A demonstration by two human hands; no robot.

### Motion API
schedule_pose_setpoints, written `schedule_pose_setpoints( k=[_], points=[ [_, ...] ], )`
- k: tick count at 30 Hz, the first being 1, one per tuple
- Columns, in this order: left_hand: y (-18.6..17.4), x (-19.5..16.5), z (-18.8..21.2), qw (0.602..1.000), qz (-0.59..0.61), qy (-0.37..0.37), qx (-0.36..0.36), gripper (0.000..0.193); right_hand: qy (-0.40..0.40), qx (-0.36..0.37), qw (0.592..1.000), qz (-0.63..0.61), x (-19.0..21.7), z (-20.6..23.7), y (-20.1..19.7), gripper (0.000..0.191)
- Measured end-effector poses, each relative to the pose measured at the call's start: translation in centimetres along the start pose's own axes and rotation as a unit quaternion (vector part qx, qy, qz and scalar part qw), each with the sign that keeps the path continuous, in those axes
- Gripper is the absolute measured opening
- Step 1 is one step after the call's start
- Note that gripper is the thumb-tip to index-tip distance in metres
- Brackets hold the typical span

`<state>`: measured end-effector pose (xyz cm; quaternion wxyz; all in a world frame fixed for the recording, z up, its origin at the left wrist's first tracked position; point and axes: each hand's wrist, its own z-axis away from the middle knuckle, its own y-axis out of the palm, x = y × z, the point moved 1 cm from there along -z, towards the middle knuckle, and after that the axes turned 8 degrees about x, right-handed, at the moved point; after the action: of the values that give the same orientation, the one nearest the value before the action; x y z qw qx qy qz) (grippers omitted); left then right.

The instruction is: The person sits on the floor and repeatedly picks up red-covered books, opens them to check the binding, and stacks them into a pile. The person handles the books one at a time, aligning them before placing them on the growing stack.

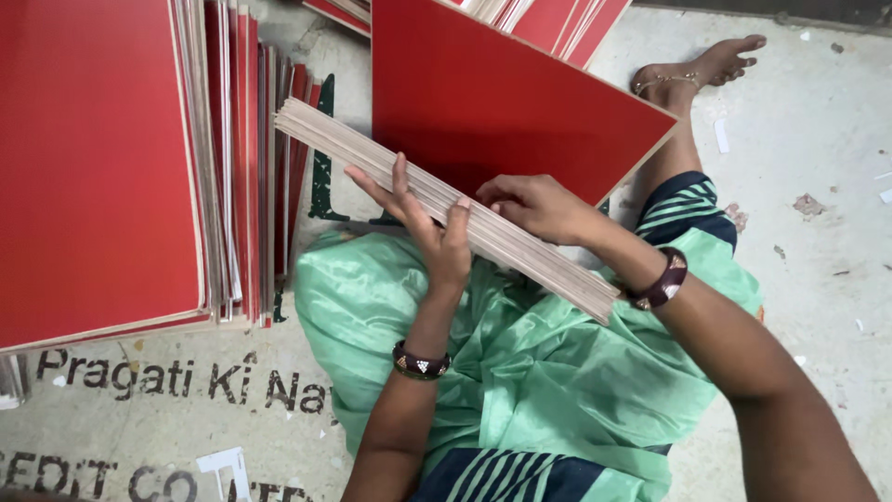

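Grey concrete floor (818,139), dusty, with paper scraps; printed sheet (149,409) spread under the lap. Large pile of red boards (93,167) at left, edges fanned out toward the middle. One red board (502,102) tilted up ahead, more red boards (557,19) behind it. Bundle of thin tan sheets (446,206) held slanted over the green cloth (520,372), well above the floor. Left hand (423,228) gripping it from the near side, fingers spread; right hand (534,206) pressed on its far edge. Bare foot (697,70) stretched right, open floor beyond.
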<state>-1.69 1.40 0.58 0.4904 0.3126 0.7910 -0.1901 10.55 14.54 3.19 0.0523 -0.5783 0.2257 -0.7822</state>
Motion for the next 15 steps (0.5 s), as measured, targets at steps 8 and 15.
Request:
schedule_pose_setpoints(
  k=[8, 15],
  points=[
    [0.1, -0.1, -0.2, 1.0, 0.005, 0.004, 0.007, 0.082, -0.023, 0.008, 1.0, -0.004, 1.3, 0.9, -1.8, 0.029],
    [-0.3, -0.8, -0.1, 1.0, 0.004, -0.012, 0.009, 0.081, -0.027, 0.026, 0.996, 0.075, 4.1, -0.1, -2.5, 0.029]
  ],
)
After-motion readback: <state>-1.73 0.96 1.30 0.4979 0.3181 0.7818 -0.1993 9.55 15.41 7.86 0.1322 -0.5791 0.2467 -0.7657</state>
